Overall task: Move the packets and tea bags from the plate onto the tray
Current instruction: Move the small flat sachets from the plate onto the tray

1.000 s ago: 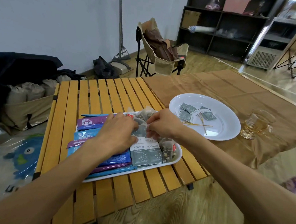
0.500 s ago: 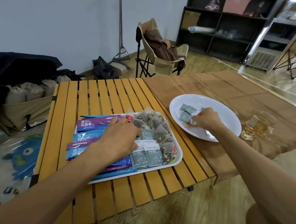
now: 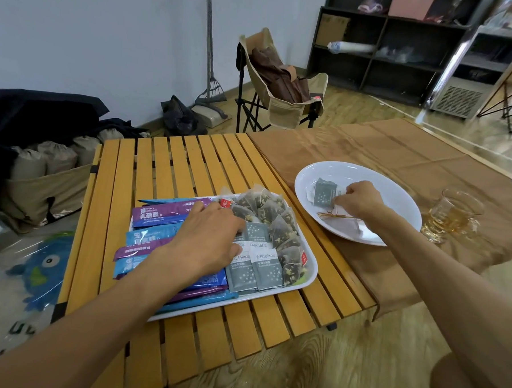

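Pinching a grey packet (image 3: 325,192) over the white plate (image 3: 397,189), my right hand (image 3: 359,199) sits far right; my left hand (image 3: 209,239) lies flat, seemingly relaxed, on the tray (image 3: 311,274)'s packets.

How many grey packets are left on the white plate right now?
1 visible: a grey packet at the left of the plate, pinched by the right hand. More may be hidden under that hand.
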### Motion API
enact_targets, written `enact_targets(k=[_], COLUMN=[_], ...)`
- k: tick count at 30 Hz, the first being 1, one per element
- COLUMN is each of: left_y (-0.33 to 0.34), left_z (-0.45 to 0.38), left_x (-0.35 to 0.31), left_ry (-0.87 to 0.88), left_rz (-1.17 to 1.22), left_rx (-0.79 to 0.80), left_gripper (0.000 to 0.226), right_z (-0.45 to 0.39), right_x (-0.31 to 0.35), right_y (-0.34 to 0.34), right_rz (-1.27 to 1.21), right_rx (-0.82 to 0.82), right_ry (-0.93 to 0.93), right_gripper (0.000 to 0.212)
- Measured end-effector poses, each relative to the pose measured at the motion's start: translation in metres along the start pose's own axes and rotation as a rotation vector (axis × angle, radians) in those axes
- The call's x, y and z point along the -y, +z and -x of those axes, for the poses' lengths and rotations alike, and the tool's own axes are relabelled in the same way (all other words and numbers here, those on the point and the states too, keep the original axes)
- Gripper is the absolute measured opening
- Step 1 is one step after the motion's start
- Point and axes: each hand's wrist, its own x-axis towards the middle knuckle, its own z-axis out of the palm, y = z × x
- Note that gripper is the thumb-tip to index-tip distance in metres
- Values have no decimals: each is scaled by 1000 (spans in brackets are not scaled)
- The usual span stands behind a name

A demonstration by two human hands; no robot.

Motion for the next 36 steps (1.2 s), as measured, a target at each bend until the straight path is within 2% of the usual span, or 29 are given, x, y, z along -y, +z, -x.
enact_targets(k=[2,4,6,8,11,15,18,21,23,26,32,36], left_y=[-2,-8,-16,-25,-31,-33,-32,-25,-18,-7,11,15], left_z=[-2,-4,-6,-8,-7,-3,-4,-6,-6,-11,-18,-21], left_x=[-1,-4,-6,-8,-10,-15,-6,0,-4,-11,-11,-11], left_ry=[-12,-59,-131,-193,-216,-253,-318,-263,-246,-211,-156,-99], left_rz=[86,353,674,870,1066,1205,1097,835,760,665,426,332], left_rx=[-47,-113,-164,-231,-261,-260,-293,-157,-60,-20,-45,-96], left_gripper=[27,28,28,25,19,13,12,9,7,9,8,25], right_z=[8,24,47,69,93,108,109,99,86,63,31,22], right_x=[6,20,36,50,63,70,69,63,55,39,9,-1], right_y=[-8,-17,-20,-17,0,14,12,6,1,-3,-2,0], right_rz=[-80,-170,-296,-393,-418,-425,-387,-363,-306,-185,-77,14], right_rx=[-7,42,162,296,403,524,538,389,269,130,10,-9], right_ry=[-52,-147,-270,-367,-422,-409,-414,-369,-329,-264,-164,-163], right_gripper=[22,19,9,14,12,19,17,11,12,13,15,18])
